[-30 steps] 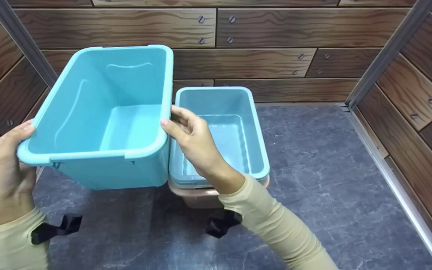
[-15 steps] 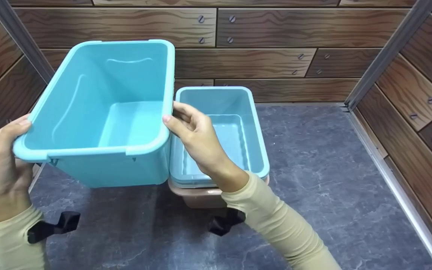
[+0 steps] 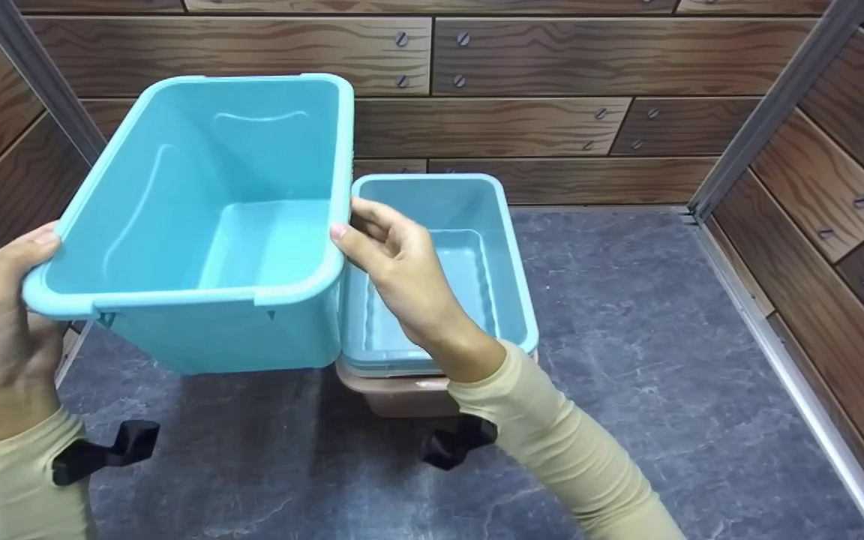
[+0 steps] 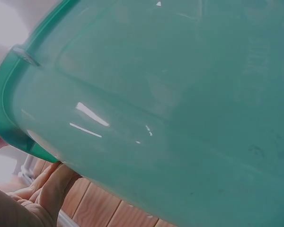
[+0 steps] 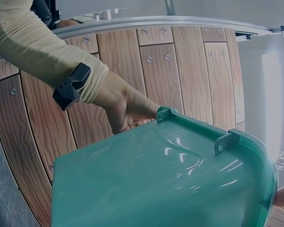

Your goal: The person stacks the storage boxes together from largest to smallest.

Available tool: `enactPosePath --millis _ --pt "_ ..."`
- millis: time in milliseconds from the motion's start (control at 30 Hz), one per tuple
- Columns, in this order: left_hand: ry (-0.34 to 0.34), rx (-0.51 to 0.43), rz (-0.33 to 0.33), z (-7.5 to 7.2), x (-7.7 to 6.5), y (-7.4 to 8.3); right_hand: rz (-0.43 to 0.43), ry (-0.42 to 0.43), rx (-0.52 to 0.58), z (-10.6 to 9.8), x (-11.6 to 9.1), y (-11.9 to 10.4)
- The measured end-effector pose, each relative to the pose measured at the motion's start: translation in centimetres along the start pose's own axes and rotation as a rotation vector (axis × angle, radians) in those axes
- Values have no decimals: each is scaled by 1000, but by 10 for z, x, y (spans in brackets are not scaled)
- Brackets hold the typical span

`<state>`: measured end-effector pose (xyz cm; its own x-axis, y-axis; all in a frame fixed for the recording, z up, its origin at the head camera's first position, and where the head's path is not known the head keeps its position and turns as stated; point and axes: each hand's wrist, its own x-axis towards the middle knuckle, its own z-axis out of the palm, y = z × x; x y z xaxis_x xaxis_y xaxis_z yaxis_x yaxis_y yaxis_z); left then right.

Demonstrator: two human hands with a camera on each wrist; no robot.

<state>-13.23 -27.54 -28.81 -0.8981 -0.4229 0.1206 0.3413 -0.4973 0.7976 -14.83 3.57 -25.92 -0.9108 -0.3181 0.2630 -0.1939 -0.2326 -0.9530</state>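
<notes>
A deep turquoise plastic bin is held up at the left of the head view, its open top tilted toward me. My left hand grips the rim at its near left corner, thumb on top. On the opposite long side, my right hand pinches the rim between thumb and fingers. Beside it, partly behind my right hand, a second blue bin sits in a pinkish-brown bin. The left wrist view shows the held bin's outer wall close up, with fingers under the rim.
A dark grey marbled surface lies below, bordered by wood-patterned panels. A metal strip runs along the right edge. Black mounts are strapped to both wrists.
Both hands have raised the turquoise bin slightly, its rim shifting up in the head view. The left hand has moved a little left. The stacked bins stay put.
</notes>
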Motion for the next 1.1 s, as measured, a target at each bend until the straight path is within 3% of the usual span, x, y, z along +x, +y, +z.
enactPosePath --millis 567,1100 --pt "-79 -61 0 3 2 3 -26 8 -9 -5 -2 -5" --pt "-96 -33 3 3 6 2 -34 21 -8 -9 -1 -8"
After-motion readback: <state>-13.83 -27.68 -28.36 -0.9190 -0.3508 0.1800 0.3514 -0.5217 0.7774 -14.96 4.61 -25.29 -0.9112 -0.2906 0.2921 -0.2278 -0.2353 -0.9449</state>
